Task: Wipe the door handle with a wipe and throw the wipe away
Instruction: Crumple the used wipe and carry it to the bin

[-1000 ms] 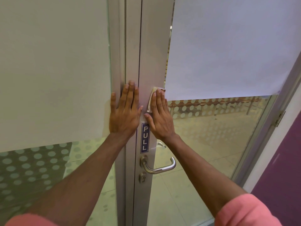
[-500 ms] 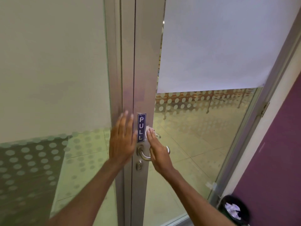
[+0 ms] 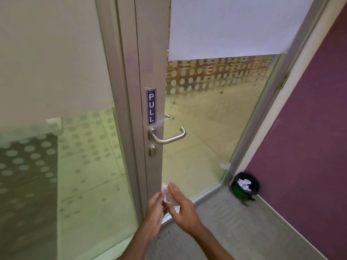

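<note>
A steel lever door handle (image 3: 167, 136) sticks out from the aluminium door frame, under a blue PULL sticker (image 3: 151, 106). Nothing touches the handle. Well below it, my left hand (image 3: 155, 210) and my right hand (image 3: 183, 205) are close together in front of the door's lower edge. A white wipe (image 3: 166, 195) sits between them, mostly hidden by the fingers. It is pinched between both hands. A small black-lined bin (image 3: 244, 185) with crumpled white paper in it stands on the floor at the right.
The glass door (image 3: 216, 119) has a dotted frosting and a white blind above. A fixed glass panel (image 3: 56, 128) lies to the left. A purple wall (image 3: 309, 119) runs along the right, with grey floor (image 3: 244, 231) below it.
Both hands have left the door frame and handle and dropped down low, meeting around the wipe. The view has tilted down, so the bin shows fully.
</note>
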The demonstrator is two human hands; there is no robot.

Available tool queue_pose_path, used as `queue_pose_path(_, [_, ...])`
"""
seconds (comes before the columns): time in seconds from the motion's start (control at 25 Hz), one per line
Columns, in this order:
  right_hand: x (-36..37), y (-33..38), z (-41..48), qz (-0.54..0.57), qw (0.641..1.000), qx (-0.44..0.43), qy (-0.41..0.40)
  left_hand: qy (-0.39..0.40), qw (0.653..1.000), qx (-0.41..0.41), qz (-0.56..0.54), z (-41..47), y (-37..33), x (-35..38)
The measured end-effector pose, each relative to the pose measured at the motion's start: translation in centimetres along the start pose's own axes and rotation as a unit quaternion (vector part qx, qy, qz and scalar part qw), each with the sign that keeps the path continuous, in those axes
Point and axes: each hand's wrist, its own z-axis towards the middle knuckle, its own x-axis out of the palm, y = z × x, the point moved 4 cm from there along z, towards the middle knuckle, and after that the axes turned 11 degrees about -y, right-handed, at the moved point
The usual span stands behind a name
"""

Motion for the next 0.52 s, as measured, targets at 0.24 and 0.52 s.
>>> queue_pose_path(0.24, [-7.0,-7.5,-4.4,0.151,0.93,0.286,-0.175,0.028,0.987,-0.053,0.148,-1.0,5.5,4.2])
queue_pose_path(0.52, [-15.4,-16.3,-7.7,0.234,0.876,0.383,-0.176,0.11,0.956,-0.06,0.265,-2.1,12.0,14.5])
